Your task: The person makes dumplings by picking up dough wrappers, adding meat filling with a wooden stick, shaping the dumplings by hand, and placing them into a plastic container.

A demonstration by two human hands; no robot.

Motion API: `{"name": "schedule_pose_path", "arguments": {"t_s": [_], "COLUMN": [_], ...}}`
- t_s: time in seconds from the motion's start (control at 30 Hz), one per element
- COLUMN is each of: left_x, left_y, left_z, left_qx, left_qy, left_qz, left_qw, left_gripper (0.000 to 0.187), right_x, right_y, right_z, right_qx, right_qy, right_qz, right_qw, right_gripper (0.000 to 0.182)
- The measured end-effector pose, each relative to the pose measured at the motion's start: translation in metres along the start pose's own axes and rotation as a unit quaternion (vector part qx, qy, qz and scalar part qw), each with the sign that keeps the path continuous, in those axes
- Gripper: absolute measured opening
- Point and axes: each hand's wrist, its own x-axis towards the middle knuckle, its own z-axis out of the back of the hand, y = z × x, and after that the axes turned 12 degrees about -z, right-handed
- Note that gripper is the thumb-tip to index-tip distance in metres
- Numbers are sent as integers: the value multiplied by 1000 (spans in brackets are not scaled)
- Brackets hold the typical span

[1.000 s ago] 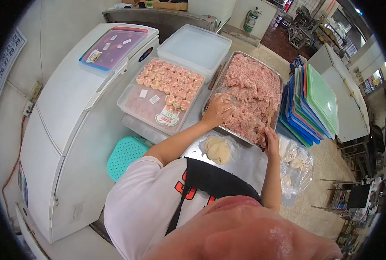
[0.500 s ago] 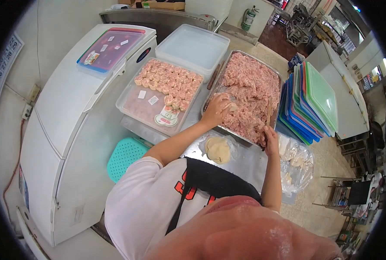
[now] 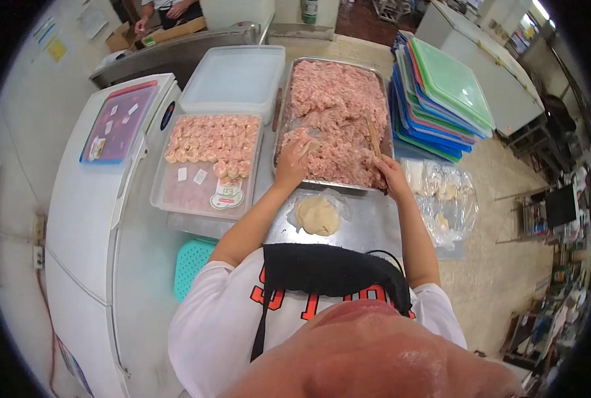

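My left hand (image 3: 293, 158) is closed around a filled dumpling wrapper over the metal tray (image 3: 279, 126) of pink minced meat (image 3: 338, 113). My right hand (image 3: 392, 174) grips a wooden spatula (image 3: 373, 140) whose blade rests in the meat at the tray's near right corner. A stack of round dough wrappers (image 3: 318, 215) lies on the steel counter just in front of the tray, between my arms. Left of the tray a clear plastic box (image 3: 169, 199) holds rows of finished dumplings (image 3: 210, 142).
A lidded white box (image 3: 232, 76) stands behind the dumpling box. Coloured lids (image 3: 441, 93) are stacked right of the tray, with a plastic bag of dough (image 3: 444, 199) beside them. White chest freezers (image 3: 89, 219) stand on the left, a teal stool (image 3: 190, 262) below the counter.
The view has swung round and is more square to the counter. Both hands stay at the meat tray, the left still on the wrapper, the right still on the spatula.
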Motion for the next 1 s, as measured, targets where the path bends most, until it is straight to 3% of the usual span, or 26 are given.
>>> {"name": "schedule_pose_path", "arguments": {"t_s": [0.17, 0.2, 0.53, 0.83, 1.0], "left_x": [1, 1, 2, 3, 2], "left_y": [-5, -2, 4, 1, -4], "left_z": [2, 0, -1, -1, 1], "left_qx": [-10, 10, 42, 23, 46], "left_qy": [17, 5, 15, -28, -2], "left_qz": [17, -26, -46, -21, -5], "left_qw": [1000, 1000, 998, 999, 999], "left_gripper": [24, 23, 24, 20, 20], "right_x": [5, 5, 7, 10, 6], "right_y": [-5, -4, -3, -8, -5], "right_z": [7, 5, 4, 3, 4], "right_qx": [-1, -4, -33, -37, -34], "right_qy": [-10, -13, -5, -49, -24], "right_qz": [-9, -9, -35, -18, -35], "right_qw": [1000, 1000, 999, 998, 999], "right_gripper": [22, 22, 24, 21, 20]}}
